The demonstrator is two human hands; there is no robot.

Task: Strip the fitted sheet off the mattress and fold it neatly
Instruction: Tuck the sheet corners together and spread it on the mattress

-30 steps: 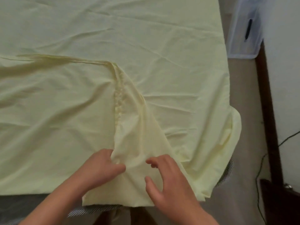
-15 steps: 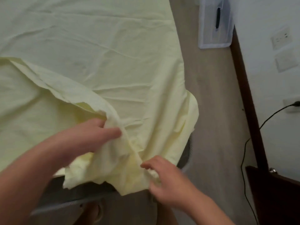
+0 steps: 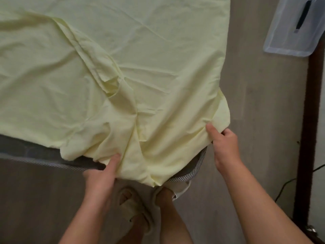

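A pale yellow fitted sheet (image 3: 140, 50) lies spread over the mattress (image 3: 31, 152), whose grey top and striped edge show at the near left. A folded-back flap runs diagonally across the sheet towards the near corner. My left hand (image 3: 103, 175) grips the sheet's near edge, thumb on top and fingers under the cloth. My right hand (image 3: 223, 143) pinches the sheet at the right corner, thumb on top, where it hangs over the mattress's rounded corner (image 3: 198, 166).
My feet in beige slippers (image 3: 133, 206) stand on the wood floor just below the mattress corner. A clear plastic bin (image 3: 295, 27) sits at the far right by a dark baseboard (image 3: 309, 120). A black cable (image 3: 284, 187) trails at the right.
My right hand moved out to the right corner of the sheet and took hold there. My left hand dropped to the near edge. The bunched corner got pulled flatter over the mattress corner.
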